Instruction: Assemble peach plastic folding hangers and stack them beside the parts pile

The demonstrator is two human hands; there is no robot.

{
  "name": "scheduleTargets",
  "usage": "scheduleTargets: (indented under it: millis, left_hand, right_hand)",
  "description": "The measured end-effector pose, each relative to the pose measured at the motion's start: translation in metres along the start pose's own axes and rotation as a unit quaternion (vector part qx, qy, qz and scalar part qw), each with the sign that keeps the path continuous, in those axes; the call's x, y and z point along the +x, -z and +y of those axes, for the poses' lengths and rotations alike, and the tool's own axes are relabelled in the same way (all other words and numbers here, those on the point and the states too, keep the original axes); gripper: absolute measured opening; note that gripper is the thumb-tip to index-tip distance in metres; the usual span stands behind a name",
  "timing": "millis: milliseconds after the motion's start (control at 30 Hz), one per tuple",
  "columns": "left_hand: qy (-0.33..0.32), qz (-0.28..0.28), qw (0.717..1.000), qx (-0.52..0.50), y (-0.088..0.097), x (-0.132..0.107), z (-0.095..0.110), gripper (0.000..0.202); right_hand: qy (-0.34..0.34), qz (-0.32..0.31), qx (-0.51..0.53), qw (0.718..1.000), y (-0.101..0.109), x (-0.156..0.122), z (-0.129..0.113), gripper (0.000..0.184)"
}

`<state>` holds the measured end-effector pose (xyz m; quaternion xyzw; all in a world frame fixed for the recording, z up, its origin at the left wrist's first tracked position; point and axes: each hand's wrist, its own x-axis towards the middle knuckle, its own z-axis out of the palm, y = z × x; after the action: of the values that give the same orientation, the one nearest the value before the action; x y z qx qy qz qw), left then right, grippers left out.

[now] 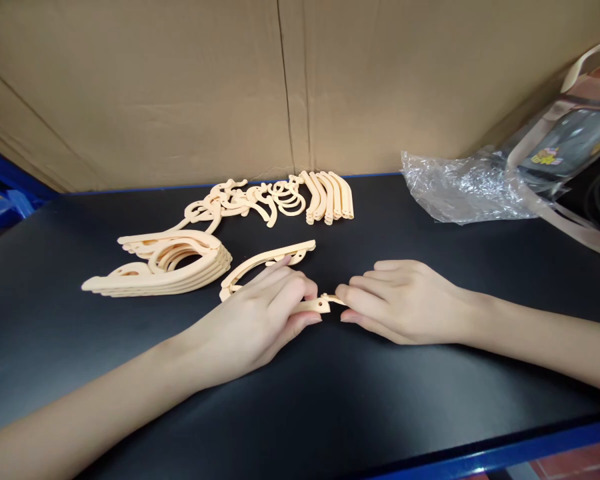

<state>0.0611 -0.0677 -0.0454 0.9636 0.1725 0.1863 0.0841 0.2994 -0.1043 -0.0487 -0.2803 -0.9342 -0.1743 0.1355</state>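
A cream plastic folding hanger [260, 257] lies low over the table, one curved arm reaching out past the fingers. My left hand [263, 317] is closed around its nearer arm, whose end with a small round hole pokes out between thumb and fingers. My right hand [405, 300] pinches a thin cream hanger piece [336, 299] at that end; most of the piece is hidden by the fingers. To the left of my left hand lies a stack of folded cream hangers [150, 287].
Behind are a loose heap of cream hooks [250, 198] and a row of curved hanger arms [330, 197]. A crinkled clear plastic bag [465, 187] and a bag with a pale strap [555, 147] sit at right. Cardboard [180, 93] backs the black table [330, 413].
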Motion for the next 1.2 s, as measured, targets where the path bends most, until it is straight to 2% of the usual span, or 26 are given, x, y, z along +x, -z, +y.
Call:
scheduleTargets:
  millis: [200, 367, 667, 967, 1200]
  left_hand:
    - [-0.008, -0.017, 1.000, -0.002, -0.0002, 0.0012, 0.0004, 0.009]
    - [-0.010, -0.033, 0.999, -0.020, 0.0002, 0.0015, 0.0005, 0.010]
    - [-0.028, -0.040, 0.998, -0.028, 0.0033, 0.0041, 0.0023, 0.012]
    - [-0.018, -0.059, 0.997, -0.041, 0.0042, 0.0053, -0.0014, 0.010]
    - [-0.038, -0.011, 0.999, -0.023, 0.0057, 0.0052, -0.0011, 0.006]
  right_hand:
    - [0.030, 0.012, -0.043, 0.999, 0.0034, -0.0012, -0.0008, 0.027]
    - [0.065, 0.046, -0.094, 0.992, 0.0063, -0.0016, -0.0012, 0.026]
    - [0.113, 0.080, -0.130, 0.982, 0.0065, -0.0058, -0.0002, 0.032]
    - [0.087, 0.081, -0.096, 0.988, 0.0027, -0.0032, 0.0002, 0.031]
    - [0.068, 0.061, -0.045, 0.995, 0.0007, -0.0021, 0.0037, 0.028]
